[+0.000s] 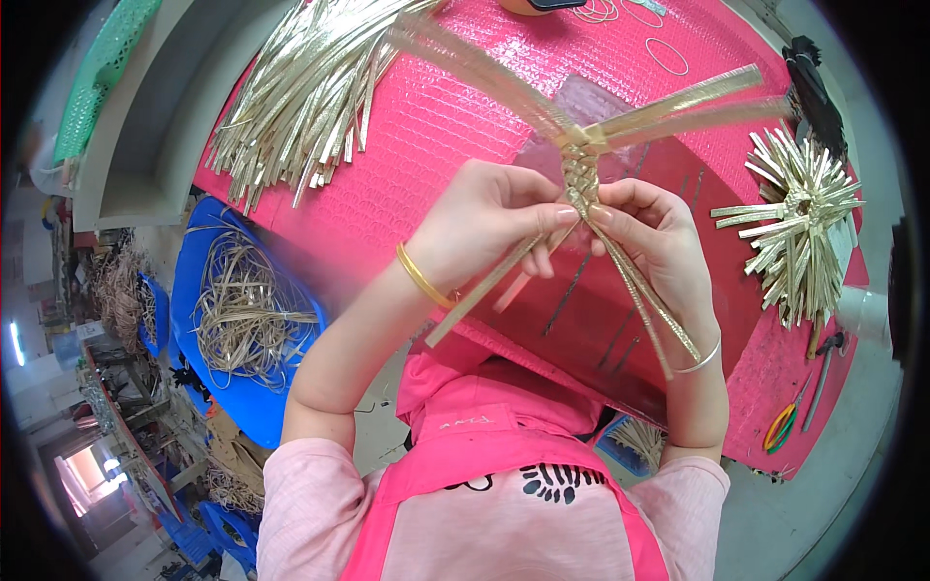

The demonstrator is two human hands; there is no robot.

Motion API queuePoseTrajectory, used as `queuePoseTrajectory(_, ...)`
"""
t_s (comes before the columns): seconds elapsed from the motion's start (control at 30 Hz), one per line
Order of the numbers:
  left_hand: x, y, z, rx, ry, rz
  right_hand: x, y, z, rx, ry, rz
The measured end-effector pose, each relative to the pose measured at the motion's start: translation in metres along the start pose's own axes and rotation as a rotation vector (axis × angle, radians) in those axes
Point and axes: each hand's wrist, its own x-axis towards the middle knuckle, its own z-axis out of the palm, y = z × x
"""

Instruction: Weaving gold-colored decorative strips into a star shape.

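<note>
Worn articles, as I view them from my remote post: a pale pink T-shirt [494, 528] with short sleeves [312, 499] and black printed motifs [550, 482] on the chest, one a cluster of curved stripes; over it, a brighter pink apron [475, 447] with wide straps [371, 533] and small pale script [466, 423]. I note a yellow-gold bangle [420, 276] at the left wrist [431, 259] and a thinner silvery bangle [700, 361] at the right [699, 341].

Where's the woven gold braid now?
In the head view, the woven gold braid is upper right of centre, its lower end held by the left hand and right hand.
</note>
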Motion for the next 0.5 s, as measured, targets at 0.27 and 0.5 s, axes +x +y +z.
queuePoseTrajectory(0.27, 0.003, -0.004, 0.001, -0.05, -0.043, -0.1, -0.003, -0.009, -0.004, -0.198, -0.057, 0.065)
queuePoseTrajectory(0.5, 0.003, -0.021, 0.01, 0.212, 0.127, 0.119, -0.005, -0.005, -0.002, -0.434, -0.084, -0.056)
